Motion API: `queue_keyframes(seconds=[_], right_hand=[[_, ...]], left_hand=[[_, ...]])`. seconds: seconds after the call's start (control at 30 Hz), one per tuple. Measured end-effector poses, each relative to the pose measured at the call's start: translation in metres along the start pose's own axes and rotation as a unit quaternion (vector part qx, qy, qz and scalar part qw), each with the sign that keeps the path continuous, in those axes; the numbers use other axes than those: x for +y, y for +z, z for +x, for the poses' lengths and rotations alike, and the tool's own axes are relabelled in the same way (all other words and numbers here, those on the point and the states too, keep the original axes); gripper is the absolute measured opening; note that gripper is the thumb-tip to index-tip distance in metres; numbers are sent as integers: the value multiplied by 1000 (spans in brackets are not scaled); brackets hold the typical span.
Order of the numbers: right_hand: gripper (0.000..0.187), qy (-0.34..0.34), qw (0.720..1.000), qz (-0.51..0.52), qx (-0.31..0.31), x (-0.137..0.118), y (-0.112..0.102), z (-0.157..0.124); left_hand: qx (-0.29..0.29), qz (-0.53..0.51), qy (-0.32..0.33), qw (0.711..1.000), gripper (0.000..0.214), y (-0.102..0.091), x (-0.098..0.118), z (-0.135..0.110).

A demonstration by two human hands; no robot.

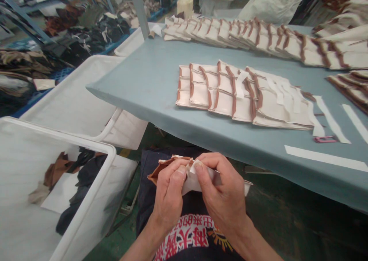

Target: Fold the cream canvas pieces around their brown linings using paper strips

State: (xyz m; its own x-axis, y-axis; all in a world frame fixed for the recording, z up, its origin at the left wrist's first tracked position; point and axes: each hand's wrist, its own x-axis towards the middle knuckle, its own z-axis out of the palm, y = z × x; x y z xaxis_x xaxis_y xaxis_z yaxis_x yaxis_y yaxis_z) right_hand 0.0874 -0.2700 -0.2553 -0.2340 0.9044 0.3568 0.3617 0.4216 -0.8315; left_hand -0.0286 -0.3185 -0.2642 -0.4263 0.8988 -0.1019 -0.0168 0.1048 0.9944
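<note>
Over my lap, a sewn piece (190, 184) of white material with brown edging is held between both hands. My left hand (170, 186) is closed on its brown and white side, with thumb and fingers pinching the edge. Close beside it, my right hand (222, 186) also pinches that edge, and a small white tip (193, 167) shows at the right thumb. Whether this tip belongs to the piece or is a separate strip, I cannot tell. The right palm hides part of the sewn piece, whose far end sticks out past the hand.
On the blue-grey table (129, 76) lie overlapping white pieces with brown edging (221, 96), several white strips (327, 159) and a small pink-and-dark tool (324, 139). A long row of similar pieces (238, 32) runs behind. White bins (110, 149) stand at left, one holding scraps.
</note>
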Motion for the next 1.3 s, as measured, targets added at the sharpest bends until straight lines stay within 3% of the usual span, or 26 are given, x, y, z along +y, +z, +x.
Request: queue_keyframes(seconds=[0.2, 0.53, 0.67, 0.77, 0.87, 1.0, 1.1, 1.2, 1.3], right_hand=[[15, -30, 999, -16, 11, 2, 1, -1], [14, -20, 1000, 13, 8, -1, -1, -9], [12, 11, 1000, -1, -19, 1, -5, -8], [16, 89, 992, 25, -81, 3, -11, -4], [22, 210, 952, 146, -167, 5, -16, 0], [31, 344, 838, 354, -234, 12, -15, -4], [34, 393, 763, 450, -246, 18, -10, -9], [37, 389, 750, 473, -251, 22, -7, -9], [39, 345, 799, 416, -263, 21, -7, -2]], left_hand=[[-39, 26, 38, 998, 25, 3, 11, 5], [9, 128, 161, 979, 22, 6, 8, -2], [8, 175, 196, 965, 23, 5, 12, -4], [1, 183, 214, 960, 22, 2, 13, -3], [-18, 170, 224, 960, 21, 1, 11, -3], [-36, 150, 226, 962, 20, 0, 7, -6], [-53, 149, 219, 963, 21, -1, 7, -5], [-87, 121, 198, 969, 22, -4, 8, 0], [-118, 64, 147, 980, 25, -6, 9, 4]])
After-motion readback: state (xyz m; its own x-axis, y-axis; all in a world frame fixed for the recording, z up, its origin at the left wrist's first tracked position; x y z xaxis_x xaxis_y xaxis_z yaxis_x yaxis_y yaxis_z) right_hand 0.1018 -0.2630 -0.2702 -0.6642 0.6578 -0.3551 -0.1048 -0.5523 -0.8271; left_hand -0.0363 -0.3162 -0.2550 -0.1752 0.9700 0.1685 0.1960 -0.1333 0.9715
